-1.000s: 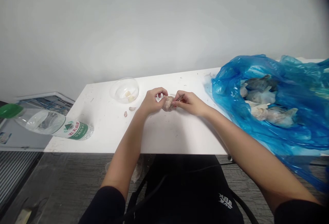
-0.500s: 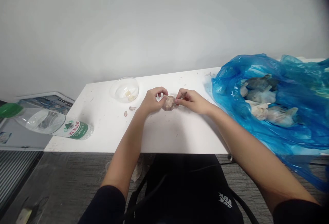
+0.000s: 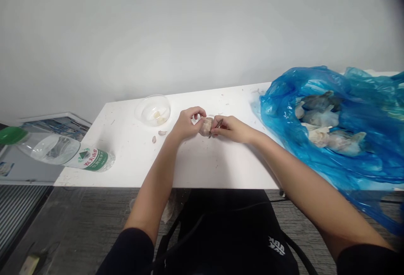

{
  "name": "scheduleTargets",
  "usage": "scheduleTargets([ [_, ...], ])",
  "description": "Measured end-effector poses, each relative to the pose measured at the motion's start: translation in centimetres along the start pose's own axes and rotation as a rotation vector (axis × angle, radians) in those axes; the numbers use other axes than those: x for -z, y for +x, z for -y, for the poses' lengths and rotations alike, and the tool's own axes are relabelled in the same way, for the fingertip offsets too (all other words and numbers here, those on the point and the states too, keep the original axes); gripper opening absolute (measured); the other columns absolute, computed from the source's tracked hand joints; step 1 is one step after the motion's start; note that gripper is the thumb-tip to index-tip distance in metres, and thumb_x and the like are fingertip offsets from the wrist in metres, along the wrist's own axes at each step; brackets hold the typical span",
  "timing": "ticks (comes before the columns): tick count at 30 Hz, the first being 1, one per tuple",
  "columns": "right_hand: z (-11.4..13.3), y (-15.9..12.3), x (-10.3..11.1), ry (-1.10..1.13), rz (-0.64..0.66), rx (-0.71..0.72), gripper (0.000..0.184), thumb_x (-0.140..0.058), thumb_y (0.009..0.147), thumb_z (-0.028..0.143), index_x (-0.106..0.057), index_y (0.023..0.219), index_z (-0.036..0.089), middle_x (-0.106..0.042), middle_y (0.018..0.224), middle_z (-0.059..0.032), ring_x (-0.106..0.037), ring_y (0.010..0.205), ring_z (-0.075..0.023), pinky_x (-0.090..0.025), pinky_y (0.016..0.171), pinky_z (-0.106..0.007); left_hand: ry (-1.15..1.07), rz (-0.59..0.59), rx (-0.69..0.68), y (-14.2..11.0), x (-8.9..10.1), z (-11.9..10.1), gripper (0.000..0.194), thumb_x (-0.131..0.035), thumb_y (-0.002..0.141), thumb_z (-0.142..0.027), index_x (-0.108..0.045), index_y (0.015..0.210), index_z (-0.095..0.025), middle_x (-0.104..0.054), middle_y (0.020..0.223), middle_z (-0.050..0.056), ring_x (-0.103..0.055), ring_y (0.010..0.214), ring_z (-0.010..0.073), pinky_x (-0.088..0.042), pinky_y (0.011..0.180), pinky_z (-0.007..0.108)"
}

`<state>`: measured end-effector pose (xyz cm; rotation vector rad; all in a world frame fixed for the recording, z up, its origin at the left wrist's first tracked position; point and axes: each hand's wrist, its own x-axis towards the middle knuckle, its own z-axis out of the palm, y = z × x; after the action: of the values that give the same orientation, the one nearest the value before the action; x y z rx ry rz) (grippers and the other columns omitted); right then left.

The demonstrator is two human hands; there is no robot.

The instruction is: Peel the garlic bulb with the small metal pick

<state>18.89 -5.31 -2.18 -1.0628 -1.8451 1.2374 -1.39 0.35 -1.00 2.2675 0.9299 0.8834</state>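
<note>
A garlic bulb (image 3: 205, 126) rests on the white table (image 3: 202, 161) between both hands. My left hand (image 3: 187, 123) curls round its left side, fingers closed on it. My right hand (image 3: 231, 128) pinches a thin dark tool (image 3: 216, 126) whose tip touches the bulb's right side. A small clear bowl (image 3: 153, 110) with a few peeled cloves stands to the left of my left hand. Two loose cloves (image 3: 158, 135) lie on the table just in front of the bowl.
A blue plastic bag (image 3: 334, 123) with garlic bulbs and skins fills the right of the table. A water bottle (image 3: 63, 153) with a green cap lies at the table's left corner. A black bag (image 3: 227, 233) sits below the front edge. Skin flakes dot the tabletop.
My right hand has shifted slightly left and down against the bulb, and the thin tool now shows at the bulb's right side. The left hand has kept its hold.
</note>
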Motion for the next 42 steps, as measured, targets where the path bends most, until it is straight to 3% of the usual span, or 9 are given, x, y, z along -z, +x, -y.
scheduleTargets([
  [7,0.7,-0.4,0.9,-0.21,-0.01,-0.003,0.015,-0.058,0.087,0.035,-0.058,0.083,0.02,-0.068,0.08,-0.003,-0.056,0.067,-0.0152,-0.038,0.064,-0.029,-0.026,0.007,0.04,0.1,0.1,0.0,0.01,-0.055,0.077,-0.015,-0.062,0.083,-0.02,-0.064,0.081,0.0,-0.05,0.073,0.0136,-0.042,0.071,0.029],
  [13,0.7,-0.6,1.4,-0.254,-0.107,-0.013,0.021,-0.06,0.086,0.04,-0.058,0.081,0.02,-0.061,0.07,-0.0003,-0.048,0.059,-0.0127,-0.031,0.058,-0.027,-0.138,-0.046,0.1,0.2,-0.3,0.5,0.015,-0.055,0.077,-0.013,-0.062,0.089,-0.019,-0.06,0.08,0.0,-0.052,0.075,0.0127,-0.042,0.075,0.029],
  [25,0.6,-0.5,1.2,-0.183,-0.181,0.027,0.024,-0.06,0.087,0.043,-0.056,0.08,0.021,-0.06,0.071,0.0003,-0.044,0.057,-0.0117,-0.031,0.056,-0.027,-0.447,-0.128,0.316,0.6,-0.4,2.0,0.023,-0.06,0.073,-0.015,-0.058,0.095,-0.02,-0.059,0.073,-0.002,-0.052,0.064,0.0095,-0.041,0.063,0.024],
  [32,-0.2,-0.1,0.7,-0.125,-0.21,0.044,0.027,-0.065,0.085,0.047,-0.058,0.082,0.022,-0.063,0.074,-0.0015,-0.052,0.064,-0.0143,-0.036,0.059,-0.028,-0.455,-0.153,0.345,0.7,-0.4,2.1,0.021,-0.06,0.072,-0.016,-0.058,0.091,-0.022,-0.056,0.066,-0.004,-0.05,0.058,0.0097,-0.04,0.059,0.025],
  [42,-0.4,0.1,0.4,-0.191,-0.178,0.063,0.02,-0.057,0.088,0.04,-0.057,0.082,0.02,-0.063,0.072,-0.0013,-0.05,0.059,-0.0129,-0.035,0.059,-0.027,-0.523,-0.189,0.365,1.1,-0.1,2.8,0.018,-0.062,0.065,-0.015,-0.06,0.082,-0.02,-0.057,0.065,-0.004,-0.053,0.063,0.0107,-0.042,0.068,0.027],
])
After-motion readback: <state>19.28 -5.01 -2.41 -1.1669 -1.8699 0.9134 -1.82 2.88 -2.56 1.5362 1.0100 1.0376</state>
